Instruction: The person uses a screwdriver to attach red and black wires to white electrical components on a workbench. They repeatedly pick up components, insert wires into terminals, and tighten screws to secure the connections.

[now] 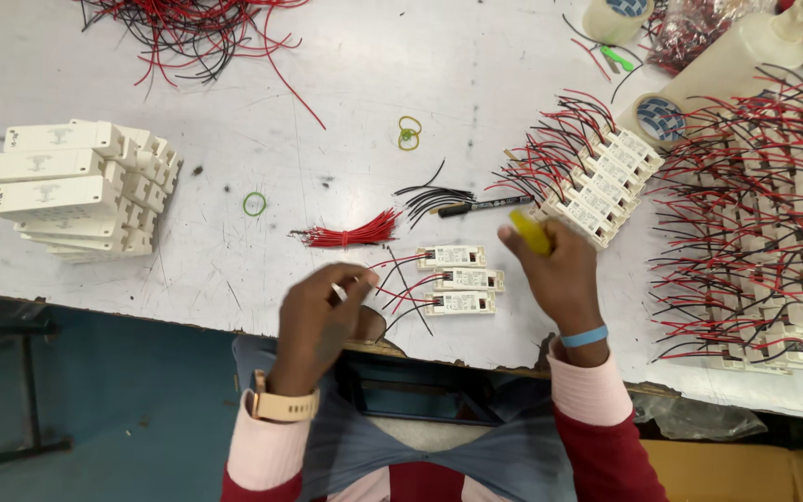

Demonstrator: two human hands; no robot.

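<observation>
Right hand (559,274): grip clamped on a yellow object (530,231) beside the row of white modules (597,181). Left hand (320,321): fingers pinched together at the red and black leads of three small white modules (460,278) lying on the bench (346,84). Red wire bundle (350,232) lies nearby.

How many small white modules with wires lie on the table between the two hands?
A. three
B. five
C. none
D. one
A: three white modules lie stacked in a column between the left hand and the right hand.
</observation>
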